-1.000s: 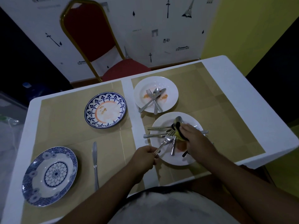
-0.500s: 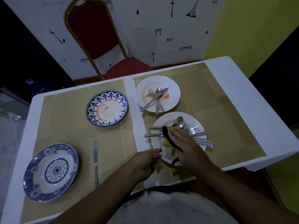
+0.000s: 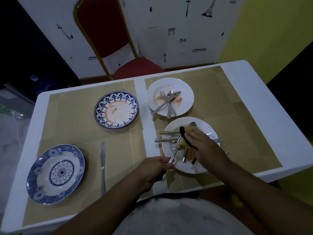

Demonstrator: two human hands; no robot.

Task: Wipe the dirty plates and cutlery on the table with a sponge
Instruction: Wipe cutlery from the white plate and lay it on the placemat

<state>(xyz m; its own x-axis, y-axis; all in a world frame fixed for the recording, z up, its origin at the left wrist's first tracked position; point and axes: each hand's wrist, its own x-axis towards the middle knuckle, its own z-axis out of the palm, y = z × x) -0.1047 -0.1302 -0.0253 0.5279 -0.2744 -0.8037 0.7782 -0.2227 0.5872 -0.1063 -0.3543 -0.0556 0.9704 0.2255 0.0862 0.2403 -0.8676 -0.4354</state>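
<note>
Right hand [image 3: 204, 146] pressed palm-down on yellow-and-black sponge [image 3: 185, 136], fingers curled over it, over near white plate [image 3: 201, 167]. Sponge sits on the pile of cutlery [image 3: 169, 140] lying across that plate, under the fingers, its far end poking out past the fingertips. Left hand [image 3: 153, 170] closed around handle of a fork [image 3: 174, 154], just off plate's near-left rim; fork slants up and right, tines reaching under sponge's near edge. Hands near each other, not touching, fork bridging the gap. Other pieces on same plate: handles sticking out left over rim, fork tines and handles sticking out right from under right hand; exact count unclear. Far white plate [image 3: 186, 92] just beyond, orange smears, fork, spoon and knife crossed on it. Blue-rimmed plate with orange smears [image 3: 116, 109] mid-left on tabletop [image 3: 264, 106]. Blue patterned plate [image 3: 55, 173] near-left, looks clean. Lone table knife [image 3: 102, 167] between that plate and left hand, lying flat on tan mat, well apart from sponge. Red chair [image 3: 105, 29] beyond far edge.
</note>
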